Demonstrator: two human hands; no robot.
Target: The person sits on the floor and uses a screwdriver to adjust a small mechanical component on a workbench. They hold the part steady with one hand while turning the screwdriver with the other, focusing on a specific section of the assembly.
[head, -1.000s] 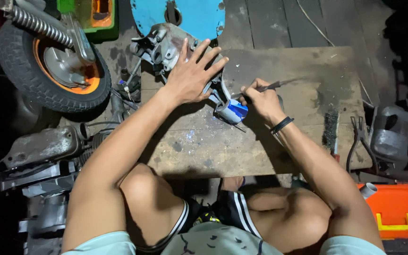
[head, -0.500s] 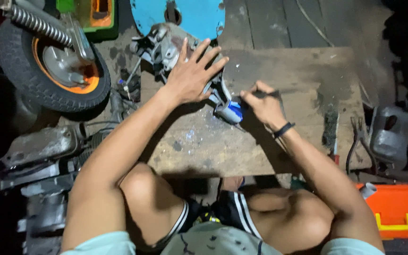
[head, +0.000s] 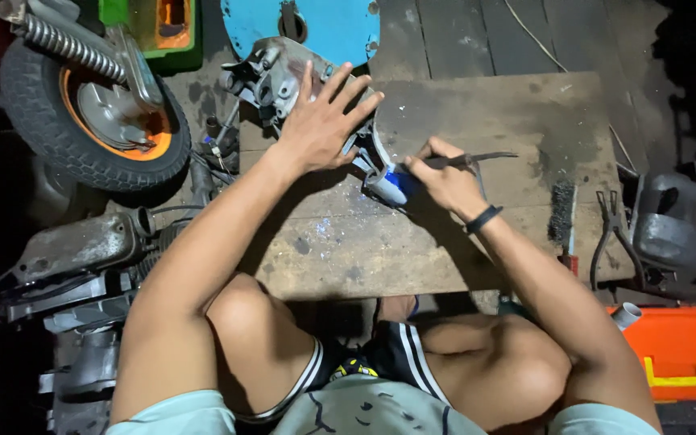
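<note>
Left hand (head: pixel 321 125) spread flat, fingers wide apart, pressed palm-down on grey metal engine part (head: pixel 283 76) at far-left edge of wooden board (head: pixel 477 234) — gripping nothing, just bearing on top. Right hand (head: pixel 442 179) closed round thin dark metal tool (head: pixel 477 159), pinched betw. thumb & fingers.

Tool's long axis runs approx. left–right across board; free end sticks out past the knuckles twd. right, working end twd. left, hidden by fingers. Can't tell tip shape. Small blue-and-white part (head: pixel 390 184) lies just left of right hand, touching or nearly so, just below & right of left hand — sits between the two hands, at edge of engine part. Blue-white flecks scattered on board near it.

Black band (head: pixel 484 218) on right wrist.

Containers etc., by place: green crate w/ orange inside (head: pixel 155 24) top left, rectangular; round light-blue panel (head: pixel 316 28) top centre, behind engine part; orange box (head: pixel 678 354) w/ yellow handle-shaped mark at lower right, rectangular, white tube end resting at its top-left corner. No readable labels.

Also: wheel w/ orange rim (head: pixel 94 113) & black tyre at upper left, coil spring above it; wire brush (head: pixel 561 211) and pliers (head: pixel 610 234) at right edge of board, both lying near-vertical in view; grey casings (head: pixel 82 250) on floor, left.
</note>
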